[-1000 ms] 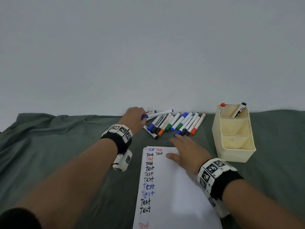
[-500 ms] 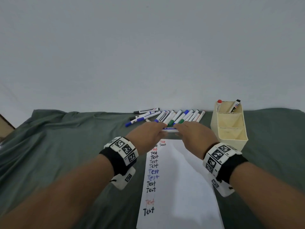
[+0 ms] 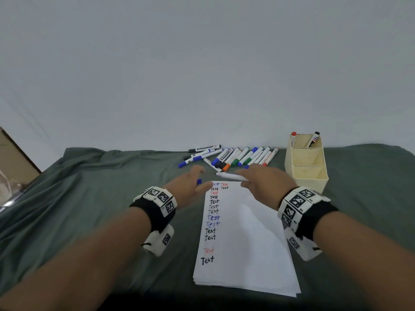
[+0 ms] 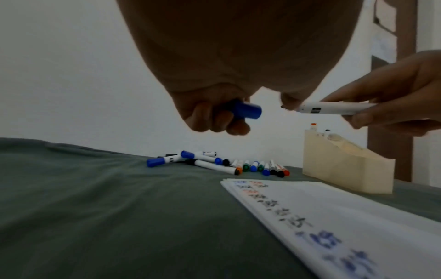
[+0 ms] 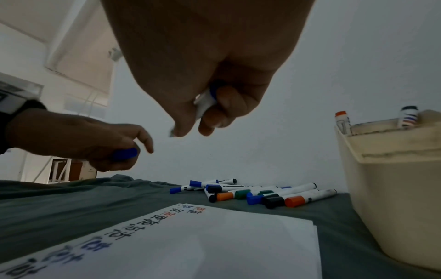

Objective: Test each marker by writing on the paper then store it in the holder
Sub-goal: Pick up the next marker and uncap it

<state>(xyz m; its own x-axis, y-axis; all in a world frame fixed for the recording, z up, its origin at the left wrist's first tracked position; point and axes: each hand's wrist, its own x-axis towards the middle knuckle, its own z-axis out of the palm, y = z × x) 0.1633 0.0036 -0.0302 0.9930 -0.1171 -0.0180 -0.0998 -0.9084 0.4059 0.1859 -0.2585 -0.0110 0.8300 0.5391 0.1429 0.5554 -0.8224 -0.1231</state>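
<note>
Right now we hold the uncapped marker (image 4: pixel 334 110) in our right hand (image 3: pixel 267 182), fingers curled round the barrel, just above the top edge of the paper (image 3: pixel 247 243). Our left hand (image 3: pixel 190 185) pinches the blue cap (image 4: pixel 247 111), held off to the left, apart from the tip, so the nib looks freed for writing. Marker's long axis runs roughly level, left-right; open tip points left toward the cap, blue tail end tucked in the right palm. Paper lies on the green-clothed desk (image 3: pixel 112 187), already carrying a column of "Test" words. Holder (image 3: pixel 307 173) stands right of the paper, two markers in its far compartment. Untested markers (image 3: pixel 235 157) lie beyond the paper.
</note>
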